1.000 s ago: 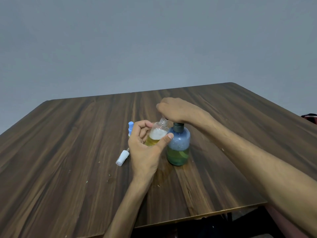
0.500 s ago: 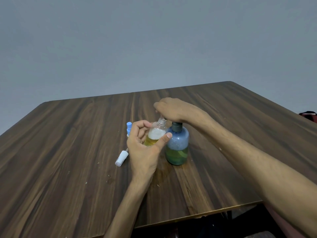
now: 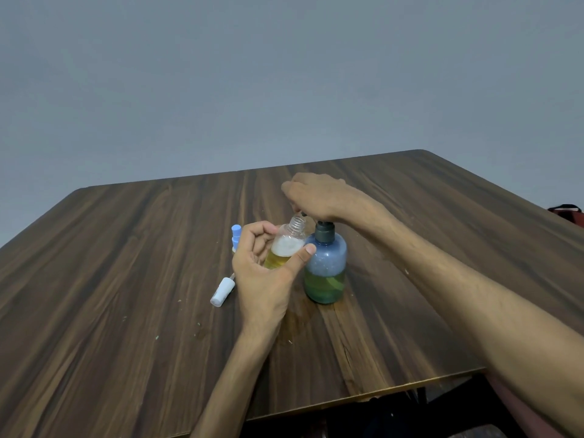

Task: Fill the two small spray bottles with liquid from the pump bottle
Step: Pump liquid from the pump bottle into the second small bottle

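My left hand (image 3: 262, 279) grips a small clear spray bottle (image 3: 286, 248) with its cap off, tilted, holding yellow liquid with white foam on top. Its threaded neck sits right under the dark nozzle of the pump bottle (image 3: 325, 273). The pump bottle is round and blue, stands upright on the table and is about half full of green liquid. My right hand (image 3: 316, 194) lies on top of the pump head, fingers curled down over it. A second small bottle with a blue spray cap (image 3: 236, 237) stands just behind my left hand, mostly hidden.
A white spray cap with its tube (image 3: 222, 291) lies on the dark wooden table (image 3: 126, 279) left of my left wrist. A wet patch shows in front of the pump bottle. The table's near edge runs below my right forearm. A red object (image 3: 565, 208) pokes in at the far right.
Both hands keep their holds on the small bottle and the pump head. The view has shifted slightly; no clear movement of the bottles.
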